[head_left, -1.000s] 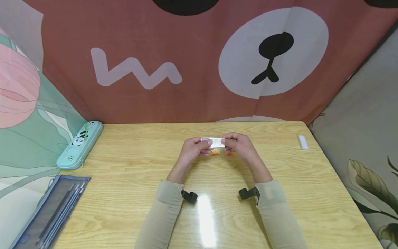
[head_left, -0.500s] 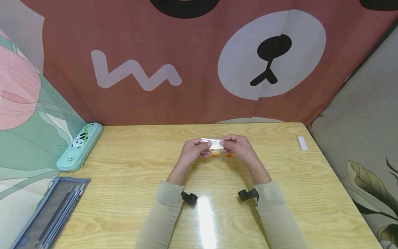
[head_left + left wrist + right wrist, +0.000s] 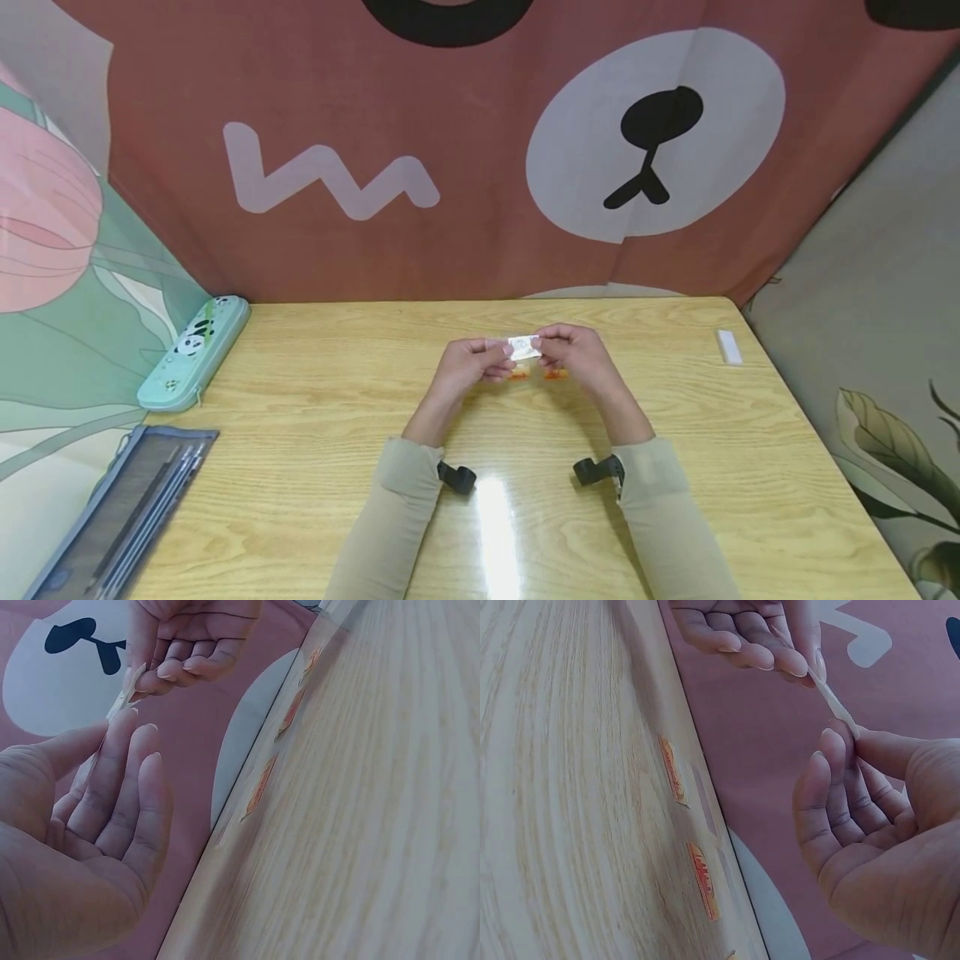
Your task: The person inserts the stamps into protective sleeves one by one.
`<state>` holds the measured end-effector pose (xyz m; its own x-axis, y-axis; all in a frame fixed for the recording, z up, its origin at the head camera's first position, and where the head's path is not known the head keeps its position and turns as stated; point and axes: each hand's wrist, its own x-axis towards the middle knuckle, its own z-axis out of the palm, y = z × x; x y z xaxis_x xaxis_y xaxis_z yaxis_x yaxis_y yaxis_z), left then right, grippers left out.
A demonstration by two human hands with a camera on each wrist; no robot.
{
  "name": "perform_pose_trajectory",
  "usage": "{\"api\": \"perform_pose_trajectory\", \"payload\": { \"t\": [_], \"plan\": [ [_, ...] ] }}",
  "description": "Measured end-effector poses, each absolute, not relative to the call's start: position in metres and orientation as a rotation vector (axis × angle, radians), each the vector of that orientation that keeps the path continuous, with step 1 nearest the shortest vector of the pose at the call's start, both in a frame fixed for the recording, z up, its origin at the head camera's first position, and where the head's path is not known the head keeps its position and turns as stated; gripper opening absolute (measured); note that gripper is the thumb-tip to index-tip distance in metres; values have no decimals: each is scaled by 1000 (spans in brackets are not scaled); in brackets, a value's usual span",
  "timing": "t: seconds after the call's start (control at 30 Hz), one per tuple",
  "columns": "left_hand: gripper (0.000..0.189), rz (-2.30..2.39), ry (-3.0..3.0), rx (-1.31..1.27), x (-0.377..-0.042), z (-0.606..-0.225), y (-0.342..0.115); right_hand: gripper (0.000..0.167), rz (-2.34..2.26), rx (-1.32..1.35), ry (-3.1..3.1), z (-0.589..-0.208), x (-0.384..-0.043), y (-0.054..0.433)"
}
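Both grips are narrow: the left hand (image 3: 471, 363) pinches one end of a small white strip (image 3: 525, 347) between thumb and finger, and the right hand (image 3: 576, 350) pinches the other. The strip is held up off the desk (image 3: 300, 500), towards the middle of its far edge. The head view shows its pale, marked face; both wrist views catch it nearly edge-on, a thin sliver slanting from hand to hand. They also show the spare fingers curving loosely below the pinch, clear of the wood.

Small orange-printed pieces lie beneath the hands. The head view gives only two — a left piece (image 3: 519, 372) and a right piece (image 3: 556, 374), partly covered by fingers — while the left wrist view shows three in a row along the far edge, its nearest piece (image 3: 259, 787) the largest-looking. The right wrist view has two, plus a corner of another cut off at the bottom.

Only the head view takes in the rest: a teal panda case (image 3: 193, 354) at the far left corner, a mesh pouch (image 3: 135, 508) with thin sticks inside along the left edge, and a white block (image 3: 729, 347) near the far right corner.
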<state>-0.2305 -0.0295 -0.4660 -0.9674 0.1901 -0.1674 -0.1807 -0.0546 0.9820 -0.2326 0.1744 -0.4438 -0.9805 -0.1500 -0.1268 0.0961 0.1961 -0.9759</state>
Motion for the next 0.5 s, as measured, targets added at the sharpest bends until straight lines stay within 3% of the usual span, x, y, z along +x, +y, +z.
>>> {"api": "perform_pose_trajectory", "payload": {
  "t": [0.5],
  "plan": [
    [26, 2077, 1977, -12, -229, -463, -30, 31, -1880, -54, 2278, -443, -230, 170]
  ]
}}
